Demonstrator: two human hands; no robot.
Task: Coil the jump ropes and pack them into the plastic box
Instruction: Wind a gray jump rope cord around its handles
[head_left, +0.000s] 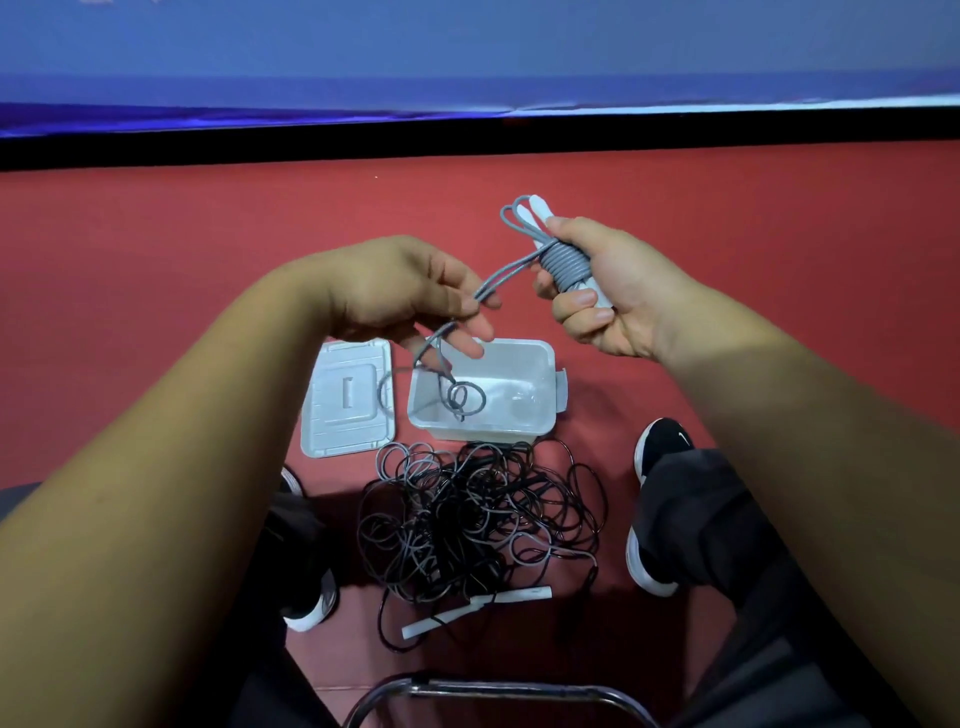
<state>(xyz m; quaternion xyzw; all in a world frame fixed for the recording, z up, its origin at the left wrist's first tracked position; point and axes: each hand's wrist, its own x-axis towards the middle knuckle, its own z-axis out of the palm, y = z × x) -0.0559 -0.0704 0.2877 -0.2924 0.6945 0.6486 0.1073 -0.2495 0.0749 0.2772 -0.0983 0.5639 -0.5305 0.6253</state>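
My right hand (613, 291) grips a grey jump rope (563, 262) that is wound in tight turns round its two white handles. My left hand (415, 291) pinches the doubled loose part of that same grey rope between thumb and fingers. The free end hangs down in loops into the open clear plastic box (535, 364) on the red floor. Its lid (347, 400) lies flat just left of the box. A tangled pile of black and grey jump ropes (478, 519) lies on the floor in front of the box, with white handles (519, 595) at its near edge.
My black shoes stand on either side of the pile, the right one (657, 504) and the left one (311, 597). A metal chair frame (498, 691) curves at the bottom. A black strip and a blue wall (467, 52) bound the red floor beyond.
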